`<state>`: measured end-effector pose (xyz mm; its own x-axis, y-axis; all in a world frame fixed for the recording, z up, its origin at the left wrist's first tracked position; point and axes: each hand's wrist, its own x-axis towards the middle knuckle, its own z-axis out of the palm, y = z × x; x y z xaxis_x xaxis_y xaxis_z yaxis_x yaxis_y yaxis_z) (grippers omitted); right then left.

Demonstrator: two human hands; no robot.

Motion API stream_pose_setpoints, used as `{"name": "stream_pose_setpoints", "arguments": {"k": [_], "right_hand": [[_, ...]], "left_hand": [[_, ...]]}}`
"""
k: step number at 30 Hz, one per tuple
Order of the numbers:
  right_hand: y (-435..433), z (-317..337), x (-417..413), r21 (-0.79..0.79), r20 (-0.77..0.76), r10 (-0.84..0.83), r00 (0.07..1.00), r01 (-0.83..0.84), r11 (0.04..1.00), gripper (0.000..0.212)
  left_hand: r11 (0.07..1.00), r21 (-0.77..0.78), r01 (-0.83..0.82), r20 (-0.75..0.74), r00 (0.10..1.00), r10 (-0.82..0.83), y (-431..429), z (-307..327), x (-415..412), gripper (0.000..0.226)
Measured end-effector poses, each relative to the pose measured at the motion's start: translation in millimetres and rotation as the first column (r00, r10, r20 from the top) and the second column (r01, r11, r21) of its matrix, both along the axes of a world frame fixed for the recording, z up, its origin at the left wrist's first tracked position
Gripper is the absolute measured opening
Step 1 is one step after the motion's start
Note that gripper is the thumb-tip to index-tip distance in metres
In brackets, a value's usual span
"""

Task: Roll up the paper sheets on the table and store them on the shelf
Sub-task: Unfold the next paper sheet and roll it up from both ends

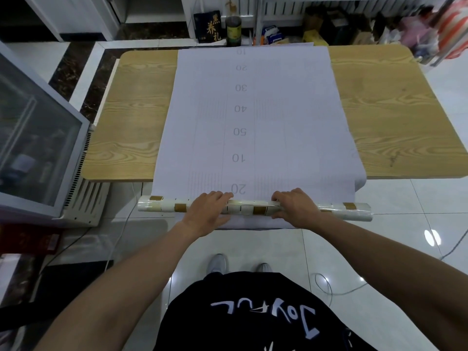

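The paper roll (pixel 253 210) is held just off the near edge of the counter (pixel 131 122), at the end of the paper sheet (pixel 273 122) spread along it. It is gripped by the left hand (pixel 207 211) and right hand (pixel 296 209), with fingers curled over its top and thumbs beneath.
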<state>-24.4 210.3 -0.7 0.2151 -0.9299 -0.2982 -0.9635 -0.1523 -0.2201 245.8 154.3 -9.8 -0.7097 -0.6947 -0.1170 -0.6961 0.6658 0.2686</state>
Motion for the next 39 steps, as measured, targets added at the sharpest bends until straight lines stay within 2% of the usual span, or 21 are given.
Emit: {"name": "stream_pose_setpoints", "arguments": {"k": [3,6,12,17,21,23,28,36,39], "right_hand": [[-1,3,-4,-0.007,0.007,0.017,1.0,-0.017,1.0,0.035],[0,3,-6,-0.005,0.046,0.021,0.999,-0.021,1.0,0.036],[5,-1,-1,-0.085,0.04,0.027,0.999,-0.024,0.996,0.067],[3,2,5,-0.134,0.031,0.028,0.999,-0.024,0.991,0.045],[1,0,2,-0.151,0.002,0.068,0.998,-0.067,0.986,0.034],[-1,-2,0,-0.16,-0.016,0.086,0.996,-0.088,0.983,0.038],[-5,2,-2,-0.13,-0.061,0.094,0.994,-0.101,0.986,0.065],[-11,1,-2,-0.104,0.012,0.03,0.999,-0.028,0.994,0.042],[-13,2,-3,-0.093,0.013,0.018,1.0,-0.017,0.996,0.041]], "left_hand": [[0.991,-0.12,0.058,0.008,0.998,-0.057,1,-2,1,0.057],[0.988,-0.139,0.067,0.019,0.998,-0.065,1,-3,-1,0.052],[0.994,-0.086,0.068,0.031,0.997,-0.065,-6,-3,0,0.058],[0.999,-0.041,0.008,0.038,0.999,-0.007,-10,1,-2,0.062],[0.997,-0.07,0.036,-0.025,0.999,-0.038,-12,-3,1,0.042],[0.996,-0.083,0.045,-0.047,0.998,-0.049,-14,-5,3,0.035],[0.992,-0.115,0.048,-0.054,0.997,-0.054,-18,-4,3,0.03],[0.997,-0.076,-0.004,-0.027,1.0,0.002,-24,0,-1,0.056],[0.996,-0.091,-0.007,-0.013,1.0,0.006,-25,-2,-2,0.051]]}}
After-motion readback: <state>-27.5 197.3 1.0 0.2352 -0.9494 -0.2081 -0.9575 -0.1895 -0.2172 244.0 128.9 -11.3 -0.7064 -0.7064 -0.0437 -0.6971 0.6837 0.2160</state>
